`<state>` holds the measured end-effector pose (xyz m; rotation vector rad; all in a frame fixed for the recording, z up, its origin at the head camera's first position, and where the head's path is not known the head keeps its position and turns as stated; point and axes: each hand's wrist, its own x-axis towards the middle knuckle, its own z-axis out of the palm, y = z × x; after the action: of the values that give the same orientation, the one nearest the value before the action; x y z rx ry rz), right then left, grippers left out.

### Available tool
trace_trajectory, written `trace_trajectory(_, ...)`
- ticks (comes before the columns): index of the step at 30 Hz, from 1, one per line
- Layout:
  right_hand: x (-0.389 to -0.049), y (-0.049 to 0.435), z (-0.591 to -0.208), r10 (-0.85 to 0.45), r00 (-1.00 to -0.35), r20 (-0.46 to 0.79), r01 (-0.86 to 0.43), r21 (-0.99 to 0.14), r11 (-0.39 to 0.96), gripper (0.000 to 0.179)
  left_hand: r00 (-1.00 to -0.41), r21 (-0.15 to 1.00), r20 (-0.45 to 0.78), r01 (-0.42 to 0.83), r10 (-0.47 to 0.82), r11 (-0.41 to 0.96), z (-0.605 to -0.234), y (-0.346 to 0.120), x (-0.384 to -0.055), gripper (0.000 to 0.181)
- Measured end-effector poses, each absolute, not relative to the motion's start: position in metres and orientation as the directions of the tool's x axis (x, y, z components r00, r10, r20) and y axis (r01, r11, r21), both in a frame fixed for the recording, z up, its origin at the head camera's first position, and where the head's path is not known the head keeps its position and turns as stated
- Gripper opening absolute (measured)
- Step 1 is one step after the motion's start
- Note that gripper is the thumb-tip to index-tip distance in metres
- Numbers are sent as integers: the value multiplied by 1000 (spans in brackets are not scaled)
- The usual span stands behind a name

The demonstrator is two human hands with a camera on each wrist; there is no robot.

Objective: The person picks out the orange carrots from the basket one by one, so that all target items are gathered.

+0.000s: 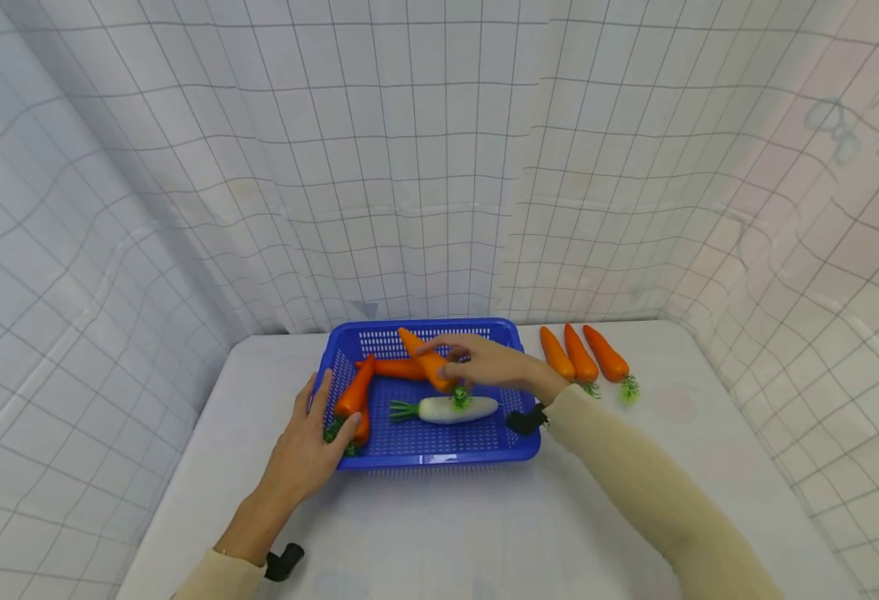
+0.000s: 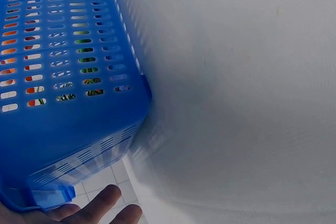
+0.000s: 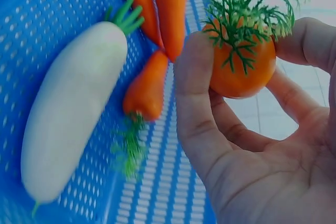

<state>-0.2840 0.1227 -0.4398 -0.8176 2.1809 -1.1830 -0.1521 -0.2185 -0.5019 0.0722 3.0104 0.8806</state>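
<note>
My right hand (image 1: 487,360) holds an orange carrot (image 1: 433,363) above the blue plastic basket (image 1: 439,458). In the right wrist view its thumb and fingers pinch the thick end of the carrot (image 3: 244,72), below the green leaves. At the basket's left side, my left hand (image 1: 310,446) holds the rim, thumb over the edge and fingers along the outside. The left wrist view shows those fingers (image 2: 102,200) beneath the rim. Inside the basket lie a white radish (image 1: 476,410) with green stalks, a carrot (image 1: 394,369) behind it, and two overlapping carrots (image 1: 352,396) at the left.
Right of the basket, three carrots (image 1: 577,358) lie side by side on the white table (image 1: 679,442), leafy ends toward me. White grid-patterned sheeting (image 1: 424,208) rises behind the table and on both sides.
</note>
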Motion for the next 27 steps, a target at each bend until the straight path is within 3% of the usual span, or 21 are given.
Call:
trace_trajectory(5, -287, 146, -433, -665, -736, -125, -265, -851, 453, 56, -999, 539, 12, 44, 44, 841, -502, -219, -153, 97)
trace_trajectory(13, -288, 189, -433, -531, -836, -141, -165, -857, 488, 58, -999, 537, 14, 47, 47, 843, -502, -219, -153, 97)
trace_trajectory(27, -298, 264, -440, -332, -935, -124, -74, -848, 524, 57, -999, 543, 16, 41, 39, 839, -505, -220, -153, 97)
